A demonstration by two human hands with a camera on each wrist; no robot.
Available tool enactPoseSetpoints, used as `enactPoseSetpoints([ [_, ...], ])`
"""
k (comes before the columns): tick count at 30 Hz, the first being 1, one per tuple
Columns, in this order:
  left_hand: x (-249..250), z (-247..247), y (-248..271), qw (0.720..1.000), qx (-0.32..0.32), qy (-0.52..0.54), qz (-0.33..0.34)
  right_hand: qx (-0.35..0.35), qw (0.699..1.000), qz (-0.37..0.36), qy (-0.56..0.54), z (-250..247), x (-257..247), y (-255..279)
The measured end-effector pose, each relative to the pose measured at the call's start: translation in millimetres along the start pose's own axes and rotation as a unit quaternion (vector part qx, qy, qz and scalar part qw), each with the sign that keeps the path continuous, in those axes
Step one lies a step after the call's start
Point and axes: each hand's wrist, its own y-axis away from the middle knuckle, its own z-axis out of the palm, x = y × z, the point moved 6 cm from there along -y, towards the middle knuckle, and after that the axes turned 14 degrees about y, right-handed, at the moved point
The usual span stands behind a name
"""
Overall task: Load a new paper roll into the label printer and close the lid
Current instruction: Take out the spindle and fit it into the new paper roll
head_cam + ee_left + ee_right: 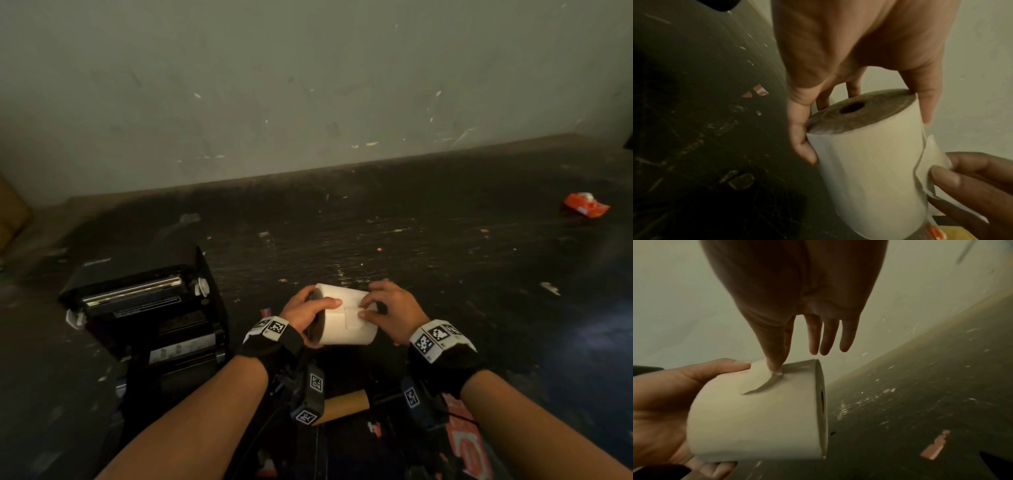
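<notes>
A white paper roll is held above the dark floor in front of me. My left hand grips its left end, thumb across the top. In the left wrist view the roll shows its dark core hole, with my left hand curled round it. My right hand pinches the loose paper flap at the roll's outer edge with thumb and forefinger; its other fingers stay straight. The black label printer stands at the left with its lid open, away from both hands.
The dark, scratched floor carries paper scraps and meets a pale wall behind. A crumpled orange wrapper lies at far right. A brown cardboard core and red-printed packaging lie near my forearms.
</notes>
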Motion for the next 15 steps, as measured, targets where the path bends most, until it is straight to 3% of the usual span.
enactPoseSetpoints([
  [6, -9.3, -8.6, -6.4, 0.998, 0.033, -0.042, -0.021, -0.016, 0.999, -0.049, 0.018, 11.4, 0.0, 3.8],
  [10, -12.6, -15.3, -11.8, 0.998, 0.033, -0.029, -0.038, 0.002, 0.999, 0.042, 0.009, 5.0, 33.4, 3.8],
  [15, -10.7, -12.9, -13.9, 0.998, 0.024, -0.054, -0.037, -0.192, 0.961, 0.190, 0.054, 27.6, 81.1, 1.7],
])
